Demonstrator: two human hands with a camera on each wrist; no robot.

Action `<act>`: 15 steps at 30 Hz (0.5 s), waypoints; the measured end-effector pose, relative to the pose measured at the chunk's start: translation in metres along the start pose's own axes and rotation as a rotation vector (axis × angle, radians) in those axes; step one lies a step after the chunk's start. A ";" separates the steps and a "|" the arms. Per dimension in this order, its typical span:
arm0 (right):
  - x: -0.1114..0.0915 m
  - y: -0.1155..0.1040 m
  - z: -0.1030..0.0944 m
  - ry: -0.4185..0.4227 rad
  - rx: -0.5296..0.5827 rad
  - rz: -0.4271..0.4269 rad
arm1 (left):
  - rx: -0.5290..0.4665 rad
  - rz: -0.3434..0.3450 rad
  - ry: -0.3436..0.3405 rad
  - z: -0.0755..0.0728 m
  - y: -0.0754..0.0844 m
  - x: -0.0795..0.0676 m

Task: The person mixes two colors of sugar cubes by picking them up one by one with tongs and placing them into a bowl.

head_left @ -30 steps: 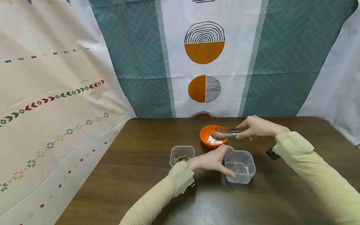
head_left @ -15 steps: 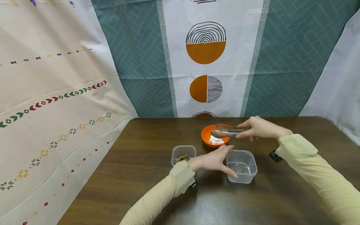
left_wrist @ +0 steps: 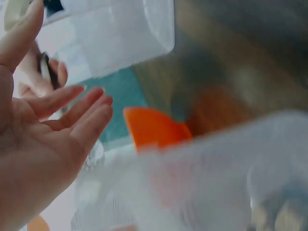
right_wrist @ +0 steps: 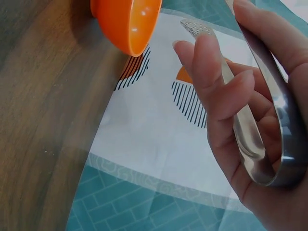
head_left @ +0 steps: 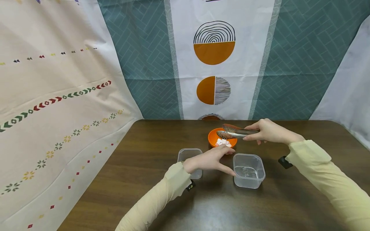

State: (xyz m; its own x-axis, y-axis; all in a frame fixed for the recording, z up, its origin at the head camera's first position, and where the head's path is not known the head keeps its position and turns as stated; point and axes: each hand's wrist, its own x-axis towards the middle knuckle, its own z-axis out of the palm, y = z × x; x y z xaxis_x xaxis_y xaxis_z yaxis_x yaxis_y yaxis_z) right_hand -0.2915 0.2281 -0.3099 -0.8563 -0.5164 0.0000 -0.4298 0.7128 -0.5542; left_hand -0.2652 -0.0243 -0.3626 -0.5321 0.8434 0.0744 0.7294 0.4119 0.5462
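Note:
My right hand grips metal tongs, a perforated head at the end of each arm. The tong heads are spread apart over an orange bowl that holds several white and pinkish pieces. My left hand is between two clear plastic containers, its fingers spread and holding nothing. Its thumb tip lies right at the near left side of the right container, which shows nothing inside. The left container is partly hidden behind my left hand; brownish pieces show in it, blurred, in the left wrist view.
Everything stands on a dark brown wooden table. A teal and white patterned cloth hangs at its back edge, and a cream cloth lines the left side.
My left hand has drawn left off the right container and now covers more of the left one. The tongs have risen slightly from the pieces in the bowl, with their heads spread.

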 end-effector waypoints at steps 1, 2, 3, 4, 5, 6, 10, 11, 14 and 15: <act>0.000 0.000 0.000 0.004 0.003 -0.001 | -0.002 0.004 0.008 -0.004 0.000 -0.004; 0.000 -0.001 0.001 0.007 0.003 -0.003 | -0.015 0.005 0.016 -0.008 -0.001 -0.008; -0.001 -0.002 0.001 0.009 0.005 -0.006 | -0.029 0.005 0.025 -0.012 -0.002 -0.012; -0.001 -0.002 0.001 0.011 0.006 -0.008 | -0.048 0.004 0.037 -0.016 -0.003 -0.016; -0.001 -0.003 0.001 0.011 0.007 -0.012 | -0.071 0.005 0.049 -0.019 -0.005 -0.021; -0.001 -0.005 0.001 0.010 0.006 -0.016 | -0.088 0.007 0.063 -0.023 -0.008 -0.025; -0.004 -0.010 0.000 0.001 0.010 -0.030 | -0.158 0.014 0.126 -0.038 -0.019 -0.042; -0.005 -0.011 0.000 -0.004 0.016 -0.033 | -0.168 0.018 0.138 -0.042 -0.022 -0.046; -0.007 -0.015 0.000 -0.023 0.035 -0.047 | -0.181 0.023 0.176 -0.052 -0.031 -0.059; -0.007 -0.016 0.000 -0.028 0.039 -0.050 | -0.178 0.020 0.188 -0.055 -0.035 -0.063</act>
State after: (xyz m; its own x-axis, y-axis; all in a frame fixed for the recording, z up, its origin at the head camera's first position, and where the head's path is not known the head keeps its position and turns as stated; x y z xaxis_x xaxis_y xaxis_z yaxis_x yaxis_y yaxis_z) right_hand -0.2787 0.2205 -0.3012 -0.8253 -0.5646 0.0058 -0.4601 0.6666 -0.5864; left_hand -0.2805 -0.1105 -0.3407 -0.6010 0.7650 0.2315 0.6623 0.3146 0.6800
